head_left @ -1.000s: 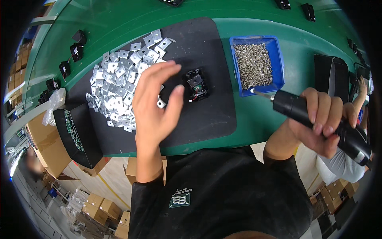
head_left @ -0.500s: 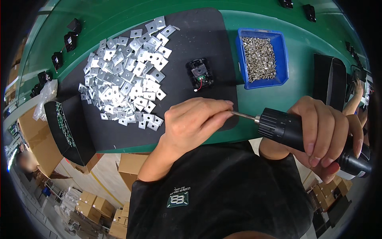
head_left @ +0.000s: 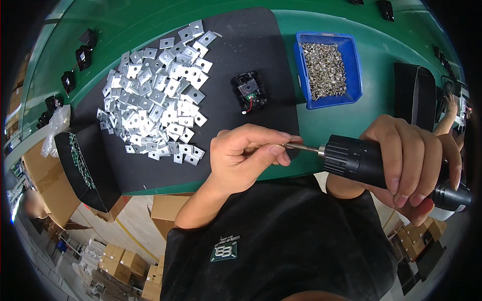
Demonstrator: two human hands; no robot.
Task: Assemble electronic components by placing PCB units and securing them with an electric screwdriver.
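Note:
My right hand [head_left: 406,160] is wrapped round a black electric screwdriver [head_left: 351,158], held level with its long bit [head_left: 304,147] pointing left. Thumb and fingers of my left hand [head_left: 246,153] pinch what looks like a small metal screw [head_left: 285,145] at the bit's tip; the fingertips partly hide it. Both hands are raised over the near edge of the black mat [head_left: 268,40]. Beyond them on the mat lies a small black housing [head_left: 249,91] with a metal plate, a green circuit board and a red wire.
A large pile of square metal plates with holes [head_left: 155,95] covers the mat's left. A blue bin [head_left: 355,75] of screws stands right of the mat. Black boxes stand at the left [head_left: 103,165] and right [head_left: 414,95]. Another person's hand [head_left: 450,108] shows at the far right.
The fingers of my left hand have shifted and spread a little at the bit's tip, showing a small metal piece there. The screwdriver has moved slightly left.

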